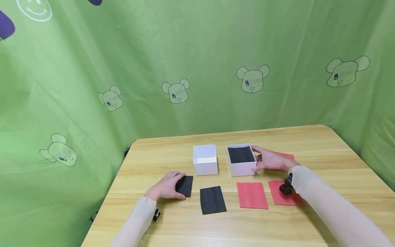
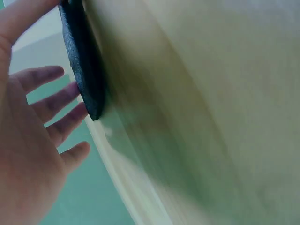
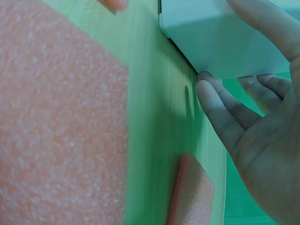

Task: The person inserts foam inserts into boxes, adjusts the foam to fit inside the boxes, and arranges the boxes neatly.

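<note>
My left hand [image 1: 168,186] spans a black foam sheet [image 1: 184,186] at the left of the table, thumb at its near edge and fingers at its far edge. In the left wrist view the fingertips touch the edge of that sheet [image 2: 84,65]. To the right, my right hand [image 1: 270,160] holds the right side of a white box [image 1: 243,169], thumb at the front and fingers behind. A black foam sheet [image 1: 240,155] lies inside this box. The right wrist view shows the box's wall [image 3: 225,42] between thumb and fingers [image 3: 213,101].
Left of the held box stands another white box [image 1: 206,168], open on top. Nearer on the wooden table [image 1: 172,226] lie a black sheet [image 1: 213,200], a red foam sheet [image 1: 252,195] and another red sheet [image 1: 277,197] under the right wrist. More red [image 1: 287,155] shows behind the right hand.
</note>
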`<state>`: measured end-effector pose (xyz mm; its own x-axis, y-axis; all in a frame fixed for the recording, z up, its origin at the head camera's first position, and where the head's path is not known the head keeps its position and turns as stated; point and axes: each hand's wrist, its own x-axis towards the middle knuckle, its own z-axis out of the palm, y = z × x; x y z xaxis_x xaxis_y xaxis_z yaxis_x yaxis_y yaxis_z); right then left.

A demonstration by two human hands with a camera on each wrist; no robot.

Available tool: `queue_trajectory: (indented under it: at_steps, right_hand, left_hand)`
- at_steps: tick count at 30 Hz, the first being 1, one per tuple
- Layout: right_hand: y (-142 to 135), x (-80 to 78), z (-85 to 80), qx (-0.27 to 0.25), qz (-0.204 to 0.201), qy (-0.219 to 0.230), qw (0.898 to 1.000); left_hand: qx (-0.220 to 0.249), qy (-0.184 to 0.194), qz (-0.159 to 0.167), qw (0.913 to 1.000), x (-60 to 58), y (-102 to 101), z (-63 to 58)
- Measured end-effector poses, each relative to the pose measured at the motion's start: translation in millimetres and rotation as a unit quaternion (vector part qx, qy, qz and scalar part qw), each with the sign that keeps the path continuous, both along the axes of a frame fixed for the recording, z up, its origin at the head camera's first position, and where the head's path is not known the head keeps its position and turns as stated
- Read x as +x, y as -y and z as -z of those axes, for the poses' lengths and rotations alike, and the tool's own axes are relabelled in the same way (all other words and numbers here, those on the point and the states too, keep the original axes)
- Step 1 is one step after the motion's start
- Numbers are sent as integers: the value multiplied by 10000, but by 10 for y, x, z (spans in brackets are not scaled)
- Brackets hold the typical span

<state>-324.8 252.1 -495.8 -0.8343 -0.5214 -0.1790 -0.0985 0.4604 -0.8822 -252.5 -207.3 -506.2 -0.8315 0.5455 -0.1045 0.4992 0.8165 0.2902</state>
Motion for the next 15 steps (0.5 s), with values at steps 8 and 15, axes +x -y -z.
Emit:
queue_trajectory:
  at_steps: [8,15]
  right_hand:
    - [4,4,-12,64,40,-37,10000]
    - [5,-12,-5,139,50,-69,9999]
  left_hand:
    - [609,-10,-553,9966,-45,103,-33]
    - [1031,-224,-904,9903,-115,156,-245]
